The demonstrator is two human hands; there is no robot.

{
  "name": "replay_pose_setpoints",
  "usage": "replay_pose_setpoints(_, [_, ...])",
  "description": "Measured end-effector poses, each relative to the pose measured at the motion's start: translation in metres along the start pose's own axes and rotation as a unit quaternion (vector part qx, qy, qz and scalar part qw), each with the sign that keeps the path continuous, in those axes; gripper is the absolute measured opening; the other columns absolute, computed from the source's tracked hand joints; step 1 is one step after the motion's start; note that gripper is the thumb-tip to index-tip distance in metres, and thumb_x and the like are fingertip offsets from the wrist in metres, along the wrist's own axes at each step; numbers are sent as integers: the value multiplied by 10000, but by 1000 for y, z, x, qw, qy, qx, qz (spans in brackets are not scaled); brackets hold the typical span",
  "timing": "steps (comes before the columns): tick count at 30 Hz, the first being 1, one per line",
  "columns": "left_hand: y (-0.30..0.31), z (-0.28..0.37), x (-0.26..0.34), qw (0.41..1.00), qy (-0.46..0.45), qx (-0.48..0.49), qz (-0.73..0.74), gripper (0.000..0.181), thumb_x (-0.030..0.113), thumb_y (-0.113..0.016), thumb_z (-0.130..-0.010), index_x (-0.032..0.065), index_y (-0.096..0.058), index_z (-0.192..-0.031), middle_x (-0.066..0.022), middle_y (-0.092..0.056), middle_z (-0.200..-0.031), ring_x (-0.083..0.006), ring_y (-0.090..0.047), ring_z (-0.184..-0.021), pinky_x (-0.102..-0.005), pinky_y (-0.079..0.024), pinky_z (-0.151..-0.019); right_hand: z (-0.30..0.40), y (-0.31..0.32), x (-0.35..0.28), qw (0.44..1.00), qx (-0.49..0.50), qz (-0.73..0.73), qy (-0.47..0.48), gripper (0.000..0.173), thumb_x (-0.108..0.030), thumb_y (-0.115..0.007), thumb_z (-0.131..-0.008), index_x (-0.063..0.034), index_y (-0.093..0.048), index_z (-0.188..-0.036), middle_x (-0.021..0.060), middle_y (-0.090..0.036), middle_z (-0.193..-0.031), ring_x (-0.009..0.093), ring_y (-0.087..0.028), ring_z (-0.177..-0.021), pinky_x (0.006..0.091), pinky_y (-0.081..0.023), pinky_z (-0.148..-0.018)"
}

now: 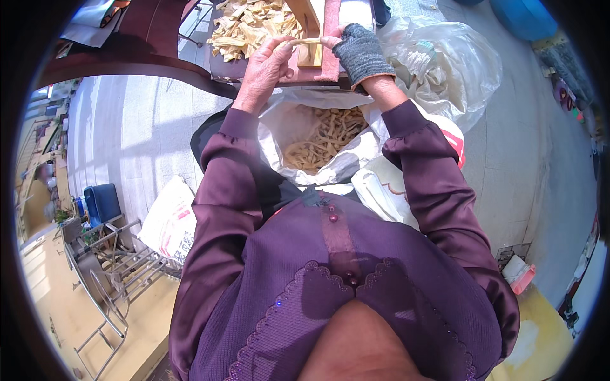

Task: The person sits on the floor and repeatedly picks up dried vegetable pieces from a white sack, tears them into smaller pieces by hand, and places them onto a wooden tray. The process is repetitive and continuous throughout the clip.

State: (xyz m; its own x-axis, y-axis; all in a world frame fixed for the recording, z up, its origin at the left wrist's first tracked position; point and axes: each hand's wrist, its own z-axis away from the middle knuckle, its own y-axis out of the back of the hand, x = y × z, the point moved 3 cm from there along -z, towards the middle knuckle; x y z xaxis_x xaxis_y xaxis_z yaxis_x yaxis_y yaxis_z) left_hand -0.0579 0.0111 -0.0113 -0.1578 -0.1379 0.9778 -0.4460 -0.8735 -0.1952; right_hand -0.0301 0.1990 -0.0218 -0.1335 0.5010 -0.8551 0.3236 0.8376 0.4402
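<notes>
Between my hands a pale, narrow strip of what looks like dried corn husk [306,42] is stretched level. Its left end is pinched by the thumb and fingers of my bare left hand [270,66]. My right hand [363,55], in a grey knitted fingerless glove, grips the other end. Directly behind the strip stands a wooden upright on a block [310,56], set on a pink cloth [332,62]. Loose husk pieces [252,29] are heaped to the left of it. Below my hands, an open white woven sack [340,166] contains many thin twisted husk strands [329,138].
A clear plastic bag [469,62] lies on the floor at right, near a blue tub [524,19]. A dark red wooden chair [143,33] stands at upper left. A white printed sack [171,219] and a metal-framed chair [102,281] are at lower left.
</notes>
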Motion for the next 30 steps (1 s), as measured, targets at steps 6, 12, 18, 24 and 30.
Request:
replay_pose_setpoints(6, [13, -21, -4, 986, -24, 54, -156, 257, 262, -600, -896, 52, -633, -1040, 59, -495, -663, -22, -430, -545, -187, -362, -502, -7, 2, -12, 999, 9, 34, 0, 275, -330, -676, -784, -55, -680, -785, 153, -646, -769, 298, -630, -746, 381, -491, -728])
replay_pose_setpoints(12, [18, -43, -7, 963, -23, 71, -261, 231, 247, -605, -874, 49, -661, -980, 7, -579, -696, -64, -509, -616, -227, -424, -572, -14, -10, -6, 998, 34, 46, 9, 360, -381, -683, -784, -26, -669, -844, 174, -647, -792, 305, -637, -771, 374, -489, -743])
replay_pose_setpoints(18, [16, -45, -16, 866, -33, 63, -495, 293, 312, -574, -874, 53, -646, -990, -116, -680, -849, -230, -645, -827, -347, -484, -743, -17, -24, 25, 986, -21, 153, -58, 316, -303, -619, -788, -12, -646, -908, 227, -637, -918, 375, -608, -895, 432, -474, -809])
replay_pose_setpoints(24, [19, 1, -17, 965, -21, 83, -246, 207, 164, -632, -866, -1, -585, -982, -35, -623, -821, -67, -540, -747, -235, -454, -678, -11, -21, 22, 900, -143, -272, -311, 186, -155, -502, -915, -22, -567, -1029, 75, -631, -747, 112, -602, -606, 269, -446, -450])
replay_pose_setpoints(30, [2, 17, -2, 985, 14, 78, -153, 354, 401, -559, -927, 65, -581, -820, 4, -542, -692, -61, -463, -612, -213, -388, -574, 24, -10, -14, 725, -175, -616, -253, 385, -60, -584, -873, 1, -417, -1215, 192, -591, -1097, 279, -610, -1005, 431, -562, -820])
